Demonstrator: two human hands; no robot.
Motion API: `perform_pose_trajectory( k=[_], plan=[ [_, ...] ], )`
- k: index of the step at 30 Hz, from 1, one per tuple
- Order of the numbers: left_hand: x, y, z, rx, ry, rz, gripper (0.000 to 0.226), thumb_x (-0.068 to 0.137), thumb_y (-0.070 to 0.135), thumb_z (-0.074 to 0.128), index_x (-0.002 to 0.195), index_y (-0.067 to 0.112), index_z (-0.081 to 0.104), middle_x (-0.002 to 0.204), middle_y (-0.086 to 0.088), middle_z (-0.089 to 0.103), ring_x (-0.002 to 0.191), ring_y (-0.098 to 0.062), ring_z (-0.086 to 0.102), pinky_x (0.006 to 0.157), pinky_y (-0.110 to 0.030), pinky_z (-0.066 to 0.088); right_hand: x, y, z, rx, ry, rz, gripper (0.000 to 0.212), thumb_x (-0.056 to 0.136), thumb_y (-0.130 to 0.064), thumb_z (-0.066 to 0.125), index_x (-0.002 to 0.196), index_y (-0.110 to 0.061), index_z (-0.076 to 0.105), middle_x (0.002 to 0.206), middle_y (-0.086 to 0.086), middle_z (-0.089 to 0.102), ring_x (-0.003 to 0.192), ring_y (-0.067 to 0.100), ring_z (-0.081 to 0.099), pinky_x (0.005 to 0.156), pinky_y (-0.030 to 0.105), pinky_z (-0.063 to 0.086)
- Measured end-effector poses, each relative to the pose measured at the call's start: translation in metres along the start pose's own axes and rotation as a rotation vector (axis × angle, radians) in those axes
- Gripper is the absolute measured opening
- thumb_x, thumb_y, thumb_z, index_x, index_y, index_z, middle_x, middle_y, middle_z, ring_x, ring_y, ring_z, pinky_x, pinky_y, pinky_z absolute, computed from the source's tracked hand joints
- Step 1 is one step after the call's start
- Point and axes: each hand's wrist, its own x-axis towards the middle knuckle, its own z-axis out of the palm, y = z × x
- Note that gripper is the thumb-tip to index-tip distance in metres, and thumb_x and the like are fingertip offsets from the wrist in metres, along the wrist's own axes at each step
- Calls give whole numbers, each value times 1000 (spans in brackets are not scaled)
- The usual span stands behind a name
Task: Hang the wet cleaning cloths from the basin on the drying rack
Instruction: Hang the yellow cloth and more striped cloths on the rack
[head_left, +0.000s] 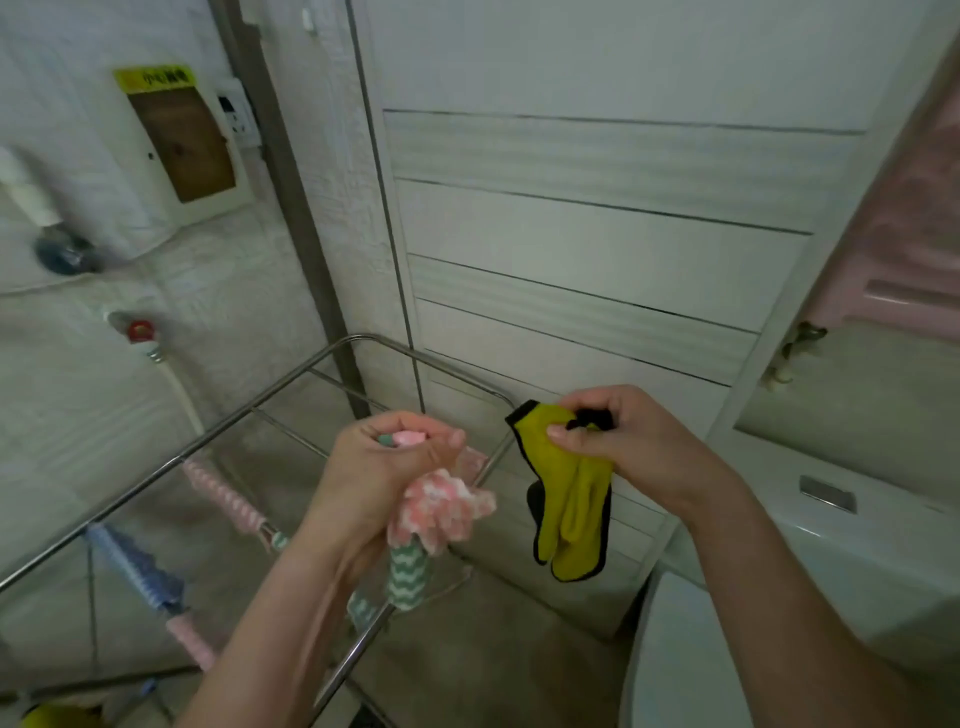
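My left hand (387, 462) is clenched around a bunched pink, white and green zigzag cloth (439, 512), which hangs down over the right rail of the metal drying rack (291, 376). My right hand (623, 436) pinches the top of a yellow cloth (569, 499) with black edging; it dangles freely just right of the rack's far right corner. A pink striped cloth (223, 493) and a blue striped cloth (137, 566) lie wrapped along the rack's inner bars. The basin is not in view.
A white panelled door (597, 218) stands right behind the rack. A white appliance (831, 519) sits at the right, close to my right arm. On the left wall are a tap with a red knob (139, 332), a white hose and a socket (236, 111).
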Motion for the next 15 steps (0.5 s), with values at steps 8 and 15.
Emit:
perform_pose_trajectory(
  k=[8,15],
  plan=[
    [16,4,11,256,-42,135,39,88,-10,50,86,22,73,76,-4,65,68,-15,61,62,-28,50,19,-10,4,392,-127,53,21,72,-9,70,91,0,67,79,10,68,67,16,66,61,24,56],
    [27,18,19,703,-97,323,33,79,24,74,109,33,64,74,11,65,70,-8,62,68,-24,53,27,-14,7,375,-202,34,15,75,-12,70,89,-7,71,84,11,68,74,19,67,68,27,57]
  ],
)
